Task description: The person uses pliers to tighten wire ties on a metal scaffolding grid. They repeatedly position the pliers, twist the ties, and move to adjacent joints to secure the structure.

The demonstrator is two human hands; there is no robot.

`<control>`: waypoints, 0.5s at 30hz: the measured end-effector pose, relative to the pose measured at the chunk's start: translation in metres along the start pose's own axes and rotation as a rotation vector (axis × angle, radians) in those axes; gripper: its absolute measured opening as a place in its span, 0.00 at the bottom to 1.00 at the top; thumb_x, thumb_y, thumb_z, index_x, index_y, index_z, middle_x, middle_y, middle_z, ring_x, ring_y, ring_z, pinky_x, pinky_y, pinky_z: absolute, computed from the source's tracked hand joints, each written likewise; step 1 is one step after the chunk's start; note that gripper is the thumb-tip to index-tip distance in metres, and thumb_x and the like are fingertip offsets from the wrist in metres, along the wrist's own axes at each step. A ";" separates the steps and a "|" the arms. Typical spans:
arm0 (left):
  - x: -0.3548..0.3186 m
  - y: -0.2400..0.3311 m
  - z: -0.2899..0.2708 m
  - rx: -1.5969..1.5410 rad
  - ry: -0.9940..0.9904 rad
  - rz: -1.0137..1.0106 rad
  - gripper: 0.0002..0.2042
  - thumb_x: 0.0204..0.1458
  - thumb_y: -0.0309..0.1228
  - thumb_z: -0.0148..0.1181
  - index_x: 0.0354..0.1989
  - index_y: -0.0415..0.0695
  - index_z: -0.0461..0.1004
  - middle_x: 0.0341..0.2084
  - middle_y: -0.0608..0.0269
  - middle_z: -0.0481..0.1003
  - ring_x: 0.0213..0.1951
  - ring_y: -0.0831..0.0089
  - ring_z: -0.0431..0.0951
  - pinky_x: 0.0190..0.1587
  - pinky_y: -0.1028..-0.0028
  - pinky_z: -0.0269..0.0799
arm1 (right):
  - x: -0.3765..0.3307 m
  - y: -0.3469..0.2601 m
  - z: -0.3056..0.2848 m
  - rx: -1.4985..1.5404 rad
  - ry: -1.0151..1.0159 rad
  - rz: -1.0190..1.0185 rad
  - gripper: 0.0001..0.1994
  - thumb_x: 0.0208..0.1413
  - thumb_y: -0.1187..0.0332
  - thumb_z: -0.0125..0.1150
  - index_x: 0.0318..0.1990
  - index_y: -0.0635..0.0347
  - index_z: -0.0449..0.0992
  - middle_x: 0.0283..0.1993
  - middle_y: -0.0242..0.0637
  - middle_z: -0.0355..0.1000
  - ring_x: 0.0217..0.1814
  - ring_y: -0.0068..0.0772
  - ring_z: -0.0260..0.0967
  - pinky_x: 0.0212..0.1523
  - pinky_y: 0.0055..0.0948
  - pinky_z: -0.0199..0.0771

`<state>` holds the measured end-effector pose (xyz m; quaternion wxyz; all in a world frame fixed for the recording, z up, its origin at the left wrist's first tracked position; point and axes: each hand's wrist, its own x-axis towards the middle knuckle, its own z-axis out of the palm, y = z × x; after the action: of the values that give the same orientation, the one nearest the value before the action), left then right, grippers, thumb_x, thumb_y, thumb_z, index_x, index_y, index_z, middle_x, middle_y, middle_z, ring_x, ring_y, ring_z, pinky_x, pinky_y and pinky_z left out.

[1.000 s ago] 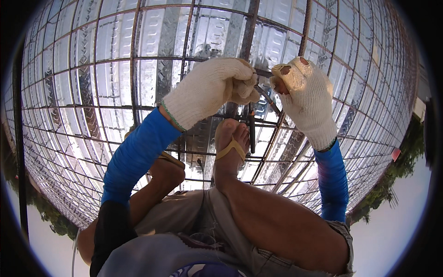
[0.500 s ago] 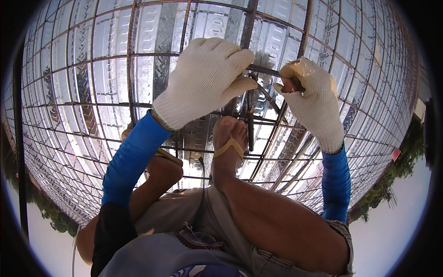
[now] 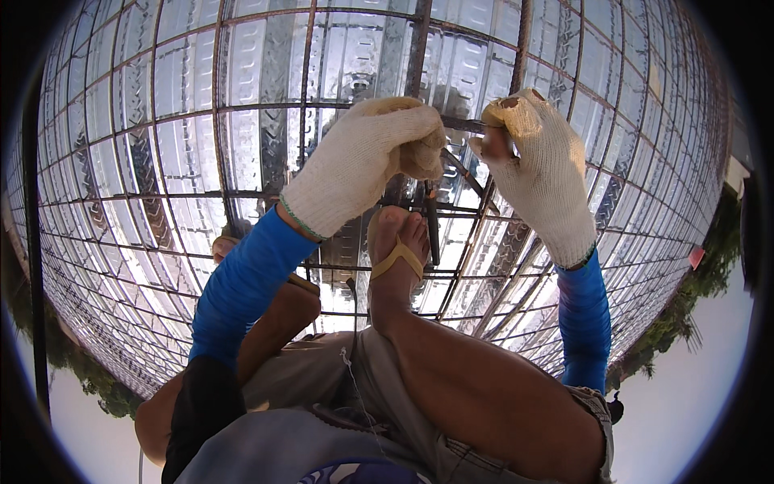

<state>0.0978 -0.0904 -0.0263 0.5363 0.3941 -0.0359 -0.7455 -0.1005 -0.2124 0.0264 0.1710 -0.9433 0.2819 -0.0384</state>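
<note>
My left hand (image 3: 375, 157), in a white knit glove, is curled closed beside a crossing of the steel rebar grid. Its fingertips turn inward, and whatever they hold is hidden. To the right, my right hand (image 3: 542, 157) wears a similar glove, worn through at the fingertips so that bare skin shows. Thumb and fingers bend together there; anything between them is too small to make out. A rebar rod (image 3: 463, 125) spans the gap between the hands. Below my left fingers, a dark slim bar (image 3: 433, 226) with an orange mark stands out beside my sandalled foot (image 3: 397, 246).
Rebar mesh (image 3: 222, 105) extends all around over shiny corrugated metal decking (image 3: 185, 145). My other sandalled foot (image 3: 226, 246) rests on the left, partly behind my left arm. Trees (image 3: 701, 298) show past the deck's edge, and a dark upright pole (image 3: 34, 242) stands at far left.
My left hand has turned and curled its fingers inward, dropping slightly toward me. My right hand has shifted a little left and up, its fingers still bent.
</note>
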 end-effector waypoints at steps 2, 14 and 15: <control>0.001 -0.006 -0.007 -0.004 -0.007 0.000 0.14 0.70 0.38 0.61 0.38 0.38 0.77 0.26 0.63 0.75 0.30 0.68 0.74 0.41 0.66 0.73 | -0.001 0.001 0.001 0.026 0.004 -0.019 0.10 0.59 0.66 0.76 0.45 0.60 0.85 0.40 0.40 0.81 0.40 0.41 0.83 0.40 0.36 0.85; -0.009 0.011 0.004 1.499 0.268 0.905 0.12 0.64 0.36 0.64 0.48 0.41 0.83 0.36 0.58 0.83 0.39 0.57 0.85 0.44 0.57 0.81 | -0.005 0.006 -0.005 0.091 -0.100 0.088 0.11 0.60 0.66 0.75 0.48 0.58 0.88 0.44 0.39 0.84 0.42 0.39 0.86 0.43 0.35 0.87; -0.007 0.010 0.003 1.608 0.236 0.898 0.12 0.63 0.36 0.64 0.48 0.41 0.83 0.36 0.58 0.83 0.40 0.56 0.85 0.45 0.56 0.80 | -0.007 0.001 -0.006 0.108 -0.105 0.117 0.11 0.60 0.67 0.75 0.48 0.58 0.88 0.44 0.39 0.84 0.42 0.39 0.86 0.43 0.35 0.87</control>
<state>0.1040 -0.0898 -0.0153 0.3405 0.6700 -0.6363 -0.1740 -0.1077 -0.2116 0.0314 0.2381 -0.9154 0.3244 0.0062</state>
